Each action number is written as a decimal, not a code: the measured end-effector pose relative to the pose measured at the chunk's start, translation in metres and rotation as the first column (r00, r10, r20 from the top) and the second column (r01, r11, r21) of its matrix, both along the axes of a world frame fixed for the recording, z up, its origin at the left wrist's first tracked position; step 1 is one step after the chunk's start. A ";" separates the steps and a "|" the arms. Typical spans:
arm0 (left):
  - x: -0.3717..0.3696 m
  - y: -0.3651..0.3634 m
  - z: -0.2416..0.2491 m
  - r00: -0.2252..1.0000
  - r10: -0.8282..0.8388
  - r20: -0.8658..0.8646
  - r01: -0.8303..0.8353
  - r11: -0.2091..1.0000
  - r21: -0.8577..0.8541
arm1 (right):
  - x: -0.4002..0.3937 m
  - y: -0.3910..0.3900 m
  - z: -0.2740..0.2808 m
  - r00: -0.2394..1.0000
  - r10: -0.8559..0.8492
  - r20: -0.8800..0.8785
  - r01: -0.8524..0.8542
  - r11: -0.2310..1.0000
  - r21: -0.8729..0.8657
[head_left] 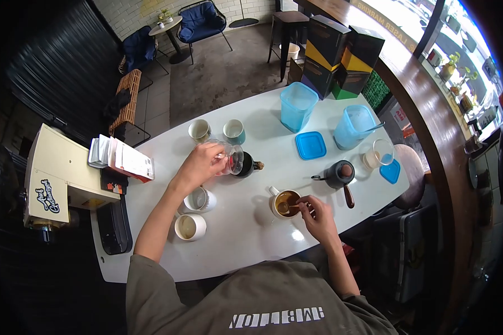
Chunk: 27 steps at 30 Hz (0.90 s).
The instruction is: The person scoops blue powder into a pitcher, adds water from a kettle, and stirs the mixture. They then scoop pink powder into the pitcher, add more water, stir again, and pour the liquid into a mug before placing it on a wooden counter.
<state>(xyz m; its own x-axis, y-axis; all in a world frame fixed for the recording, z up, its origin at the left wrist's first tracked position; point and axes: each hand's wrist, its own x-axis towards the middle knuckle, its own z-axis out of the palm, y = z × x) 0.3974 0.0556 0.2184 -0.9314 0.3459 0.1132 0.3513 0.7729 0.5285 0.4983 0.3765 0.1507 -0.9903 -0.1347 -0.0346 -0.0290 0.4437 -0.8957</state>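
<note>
My left hand (204, 164) grips a small clear glass (235, 160), tilted beside a dark round vessel (244, 165). In my right hand (317, 215) a spoon (294, 206) is pinched, its end dipping into brown liquid in a white mug (276, 207). Two white cups (207, 200) (190, 227) stand below my left forearm. Beyond my left hand are a patterned cup (199, 130) and a greenish cup (234, 132). To the right of the mug sits a dark pot (336, 175) with a wooden handle.
Two blue containers (299, 107) (354, 128) stand at the far right, near a blue lid (311, 146) and a glass (379, 154). A cream machine (67, 173) and a card holder (129, 158) are at the left. Dark boxes (341, 56) are stacked beyond the white table (246, 243).
</note>
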 end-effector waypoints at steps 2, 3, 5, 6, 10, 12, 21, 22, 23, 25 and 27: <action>-0.006 -0.001 -0.011 0.997 -0.049 -0.062 0.046 0.998 -0.049 | 0.001 0.000 -0.002 1.000 0.018 0.005 -0.018 1.000 -0.012; -0.008 -0.002 -0.014 0.988 -0.095 -0.124 0.083 0.992 -0.093 | 0.001 0.000 -0.003 1.000 0.013 0.006 -0.013 1.000 -0.019; -0.012 -0.001 -0.017 0.984 -0.126 -0.123 0.109 0.985 -0.135 | 0.003 0.000 -0.004 1.000 0.022 -0.005 -0.022 1.000 -0.018; -0.013 0.000 -0.018 0.981 -0.150 -0.123 0.128 0.977 -0.169 | 0.003 0.001 -0.004 1.000 0.016 0.000 -0.016 1.000 -0.022; -0.010 0.005 -0.017 0.979 -0.176 -0.106 0.146 0.958 -0.247 | 0.003 0.004 -0.006 1.000 0.013 -0.004 -0.013 0.999 -0.036; -0.010 0.008 -0.016 0.981 -0.182 -0.067 0.152 0.937 -0.315 | 0.003 0.004 -0.007 1.000 0.015 -0.010 -0.015 0.999 -0.043; -0.007 0.013 -0.025 0.941 -0.305 -0.146 0.214 0.871 -0.442 | 0.000 0.005 -0.005 0.999 0.045 -0.025 -0.046 0.998 -0.043; -0.007 0.013 -0.026 0.941 -0.306 -0.143 0.215 0.870 -0.444 | 0.000 0.005 -0.005 0.998 0.051 -0.025 -0.052 0.998 -0.047; -0.008 0.014 -0.027 0.933 -0.322 -0.158 0.215 0.855 -0.472 | -0.001 0.006 -0.005 0.998 0.056 -0.025 -0.057 0.997 -0.050; -0.008 0.015 -0.028 0.925 -0.340 -0.170 0.217 0.839 -0.500 | 0.000 0.007 -0.004 0.998 0.055 -0.018 -0.056 0.997 -0.049; -0.007 0.017 -0.025 0.916 -0.364 -0.169 0.224 0.813 -0.538 | 0.000 0.008 -0.005 0.999 0.054 -0.011 -0.054 0.997 -0.048</action>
